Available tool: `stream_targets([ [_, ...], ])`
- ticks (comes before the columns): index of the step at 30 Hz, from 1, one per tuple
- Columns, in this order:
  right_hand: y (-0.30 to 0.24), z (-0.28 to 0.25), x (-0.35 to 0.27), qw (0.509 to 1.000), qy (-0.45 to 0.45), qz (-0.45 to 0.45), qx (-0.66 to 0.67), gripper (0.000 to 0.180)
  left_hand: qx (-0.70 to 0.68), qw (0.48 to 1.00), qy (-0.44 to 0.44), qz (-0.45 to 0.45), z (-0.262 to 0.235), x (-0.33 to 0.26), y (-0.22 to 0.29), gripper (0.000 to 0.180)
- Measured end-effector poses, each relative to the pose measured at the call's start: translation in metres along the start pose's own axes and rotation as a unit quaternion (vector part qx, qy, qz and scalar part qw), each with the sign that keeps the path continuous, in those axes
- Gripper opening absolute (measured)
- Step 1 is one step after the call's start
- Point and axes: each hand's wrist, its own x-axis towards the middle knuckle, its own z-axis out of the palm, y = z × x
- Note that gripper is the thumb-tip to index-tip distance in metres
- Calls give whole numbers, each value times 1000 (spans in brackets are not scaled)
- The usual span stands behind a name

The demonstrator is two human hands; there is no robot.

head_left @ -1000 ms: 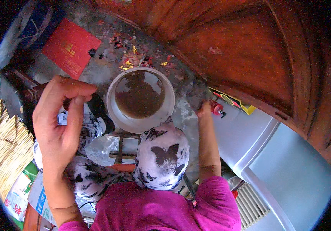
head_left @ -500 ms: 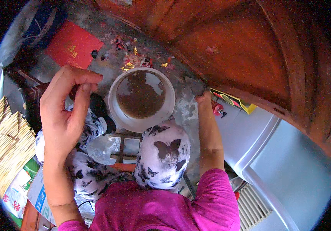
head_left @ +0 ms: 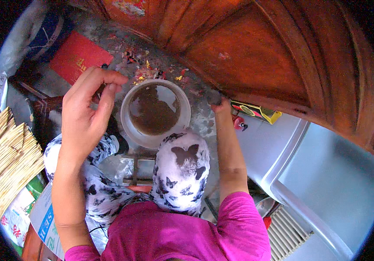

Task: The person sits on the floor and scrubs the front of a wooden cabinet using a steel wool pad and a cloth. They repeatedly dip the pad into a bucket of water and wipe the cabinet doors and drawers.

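Grey concrete floor (head_left: 69,93), stained and strewn with scraps of coloured paper (head_left: 145,65), runs up to a reddish-brown wooden door (head_left: 256,48) that fills the upper right. On the floor stands a white plastic bucket (head_left: 128,128) holding murky brown water, just ahead of the person's knees in butterfly-print trousers (head_left: 182,165).

The left hand (head_left: 84,113) is raised above the left knee, to the left of the bucket and clear of it, with thumb and fingers pinched together at the tips; whether anything small sits between them cannot be told.

The right hand (head_left: 218,101) reaches to the lower edge of the door, to the right of the bucket; its fingers are tucked out of sight there, so its grip cannot be told.

A red booklet (head_left: 80,56) lies on the floor at upper left, and a stack of pale bamboo strips (head_left: 6,156) sits at the far left.
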Motion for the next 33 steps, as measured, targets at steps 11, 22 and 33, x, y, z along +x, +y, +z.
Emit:
stream_targets([
  [11, -1, 52, -141, 635, -21, -503, -586, 60, -10, 1000, 21, -14, -7, -10, -9, 14],
  [22, -15, 150, -196, 641, -143, -435, -616, 53, -75, 988, -90, -100, 21, -20, -27, 53],
  [33, 17, 362, -384, 287, -520, -424, -684, 78, -717, 635, -52, -284, 3, -12, -37, 25],
])
